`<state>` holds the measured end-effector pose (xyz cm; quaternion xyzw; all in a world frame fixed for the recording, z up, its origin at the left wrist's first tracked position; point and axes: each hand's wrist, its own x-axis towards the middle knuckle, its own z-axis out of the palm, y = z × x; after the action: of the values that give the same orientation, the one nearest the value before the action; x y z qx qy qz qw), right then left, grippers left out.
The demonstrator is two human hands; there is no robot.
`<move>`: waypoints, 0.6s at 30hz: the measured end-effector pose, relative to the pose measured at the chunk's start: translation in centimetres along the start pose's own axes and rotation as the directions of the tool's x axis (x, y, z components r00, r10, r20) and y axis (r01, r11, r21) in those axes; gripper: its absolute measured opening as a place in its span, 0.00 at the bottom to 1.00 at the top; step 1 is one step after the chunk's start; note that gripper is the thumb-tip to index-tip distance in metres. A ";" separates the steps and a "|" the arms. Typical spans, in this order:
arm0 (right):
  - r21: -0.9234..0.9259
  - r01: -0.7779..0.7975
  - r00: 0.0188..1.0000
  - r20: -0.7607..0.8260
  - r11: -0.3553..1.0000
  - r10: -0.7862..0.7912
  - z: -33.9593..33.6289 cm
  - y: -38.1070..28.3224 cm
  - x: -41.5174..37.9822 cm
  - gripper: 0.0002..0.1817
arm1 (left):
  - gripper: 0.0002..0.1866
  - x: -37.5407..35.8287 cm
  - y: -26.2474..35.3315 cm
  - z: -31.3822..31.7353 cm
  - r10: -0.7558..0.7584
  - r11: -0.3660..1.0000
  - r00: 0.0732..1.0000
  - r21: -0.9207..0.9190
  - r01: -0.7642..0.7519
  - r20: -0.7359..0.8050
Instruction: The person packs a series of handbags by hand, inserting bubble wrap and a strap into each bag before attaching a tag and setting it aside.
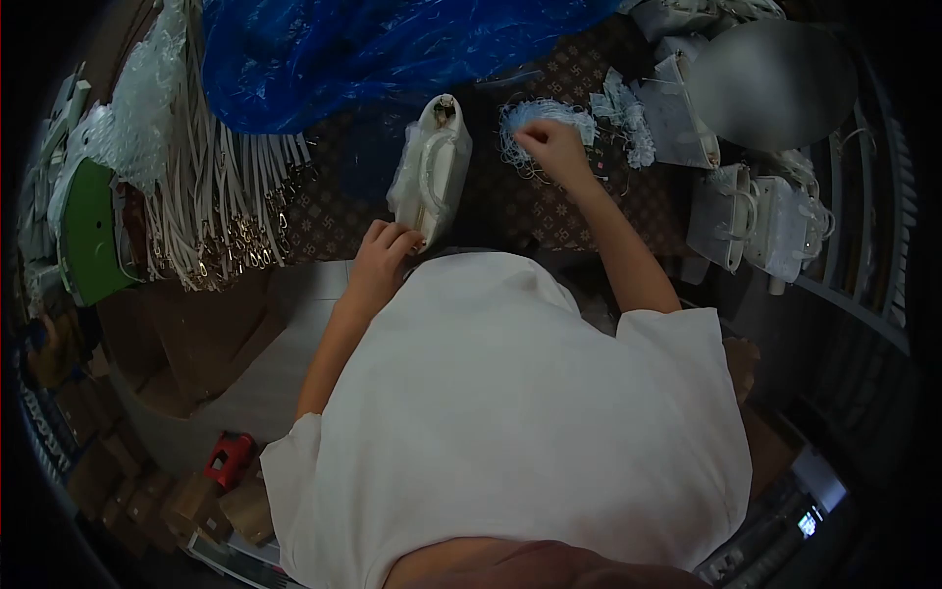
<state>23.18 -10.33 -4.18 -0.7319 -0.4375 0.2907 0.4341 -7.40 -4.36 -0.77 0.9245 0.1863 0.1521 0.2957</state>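
A white handbag (438, 167), partly wrapped in clear plastic, lies on the patterned brown table cover in front of me. My left hand (385, 251) grips its near end, fingers bent over the edge. To the right, my right hand (551, 149) is over a pile of light blue and white tags with strings (567, 112). Its fingers are pinched together; what sits between them, if anything, is too small to make out.
Many white straps with gold clasps (221, 196) hang at the left edge. Blue plastic sheeting (392, 49) covers the far side. More white handbags (726, 216) stand on the right, near a blurred round grey object (775, 83). Cardboard boxes (196, 506) are on the floor behind.
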 end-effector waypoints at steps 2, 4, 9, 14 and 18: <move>-0.349 -0.016 0.979 0.185 0.937 0.086 0.0 4.7 -2.8 0.07 | 0.17 0.8 -0.3 0.5 -0.001 1.000 0.999 0.000 0.001 -0.040; -0.445 -0.019 0.993 0.094 0.896 0.068 1.9 6.4 -5.4 0.08 | 0.17 1.8 -0.9 0.7 -0.007 1.000 0.997 0.002 0.007 -0.077; -0.457 0.042 0.997 -0.033 0.888 -0.064 4.8 9.6 -10.0 0.11 | 0.18 4.5 -2.0 -2.0 -0.121 0.957 0.972 0.238 0.168 -0.201; -0.231 -0.111 0.983 -0.169 0.967 0.072 0.0 9.4 -13.2 0.04 | 0.17 6.5 3.5 -2.6 -0.118 0.940 0.901 0.246 0.237 -0.418; -0.254 -0.320 0.900 -0.383 0.913 0.209 -5.9 13.5 -14.8 0.04 | 0.10 10.5 6.0 3.3 0.055 0.996 0.979 -0.055 -0.066 -0.196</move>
<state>26.55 -29.06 -12.81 -0.8838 -0.2893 0.1413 0.3396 4.74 -6.01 2.07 0.9010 0.1813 0.2562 0.2996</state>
